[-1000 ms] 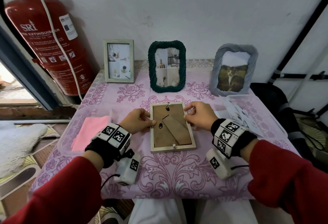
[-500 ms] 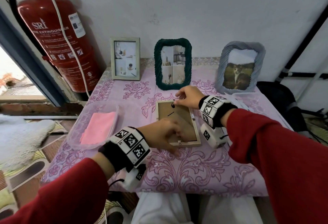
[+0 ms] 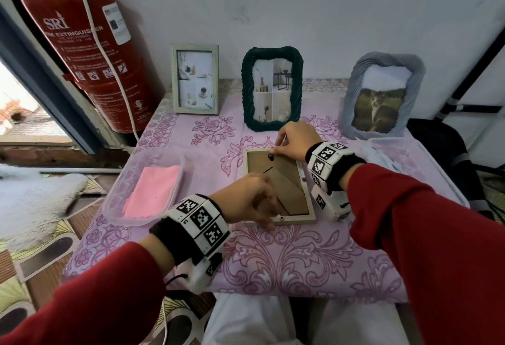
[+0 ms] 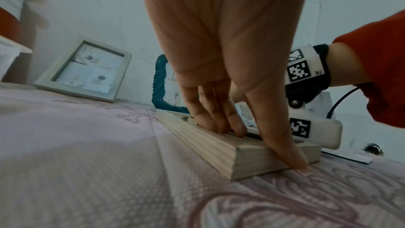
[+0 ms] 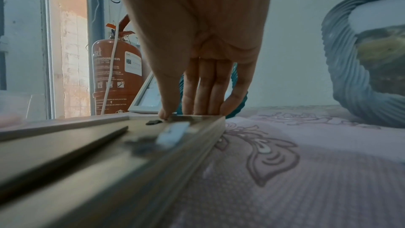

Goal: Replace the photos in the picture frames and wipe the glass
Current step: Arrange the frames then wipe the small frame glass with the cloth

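Light, stiff frame (image 3: 282, 180), probably glass-fronted, best taken by its rim, where left hand (image 3: 246, 199) grips and right hand (image 3: 293, 141) pinches

The person is wearing red long sleeves (image 3: 426, 235). Behind the left grip (image 3: 246, 202) and the right grip (image 3: 293, 141), black wristbands (image 3: 167, 238) are carrying white blocks (image 3: 202, 217) printed with black square codes; white camera housings (image 3: 202, 273) are hanging beneath, trailing thin black cables (image 4: 330, 110).
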Available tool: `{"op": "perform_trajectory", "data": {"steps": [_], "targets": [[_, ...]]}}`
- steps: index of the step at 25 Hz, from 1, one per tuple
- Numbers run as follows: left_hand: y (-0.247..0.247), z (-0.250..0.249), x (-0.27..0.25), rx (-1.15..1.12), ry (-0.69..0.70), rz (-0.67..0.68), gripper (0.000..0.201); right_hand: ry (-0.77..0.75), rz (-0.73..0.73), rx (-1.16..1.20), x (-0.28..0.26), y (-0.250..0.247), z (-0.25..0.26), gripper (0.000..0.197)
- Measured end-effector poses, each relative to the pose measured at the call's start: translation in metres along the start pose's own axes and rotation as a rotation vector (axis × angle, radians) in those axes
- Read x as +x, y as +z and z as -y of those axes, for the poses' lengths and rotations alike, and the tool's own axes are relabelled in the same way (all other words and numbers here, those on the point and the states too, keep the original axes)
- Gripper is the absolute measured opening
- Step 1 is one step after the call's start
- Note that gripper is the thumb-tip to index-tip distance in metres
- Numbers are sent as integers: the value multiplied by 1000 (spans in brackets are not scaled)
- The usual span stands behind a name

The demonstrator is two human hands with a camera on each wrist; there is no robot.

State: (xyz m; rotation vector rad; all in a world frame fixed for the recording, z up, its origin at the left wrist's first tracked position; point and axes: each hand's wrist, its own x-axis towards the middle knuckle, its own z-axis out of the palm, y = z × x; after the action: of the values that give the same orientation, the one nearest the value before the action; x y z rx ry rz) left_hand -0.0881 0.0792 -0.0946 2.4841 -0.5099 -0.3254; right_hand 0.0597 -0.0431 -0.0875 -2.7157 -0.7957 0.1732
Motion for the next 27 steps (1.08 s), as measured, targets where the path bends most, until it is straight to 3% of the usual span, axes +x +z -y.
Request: {"op": "perform_trajectory", "data": {"steps": [6, 18, 24, 27], "targets": [[4, 4, -1, -59, 38, -16, 19, -33, 31, 13, 1, -1, 0, 16], [7, 7, -1, -168, 10, -14, 14, -8, 31, 19, 7, 0, -5, 16], [6, 4, -3, -153, -11, -24, 16, 36, -68, 40, 0, 7, -2, 20], [5, 2, -5, -38, -10, -44, 17, 19, -66, -17, -8, 8, 2, 17]]}}
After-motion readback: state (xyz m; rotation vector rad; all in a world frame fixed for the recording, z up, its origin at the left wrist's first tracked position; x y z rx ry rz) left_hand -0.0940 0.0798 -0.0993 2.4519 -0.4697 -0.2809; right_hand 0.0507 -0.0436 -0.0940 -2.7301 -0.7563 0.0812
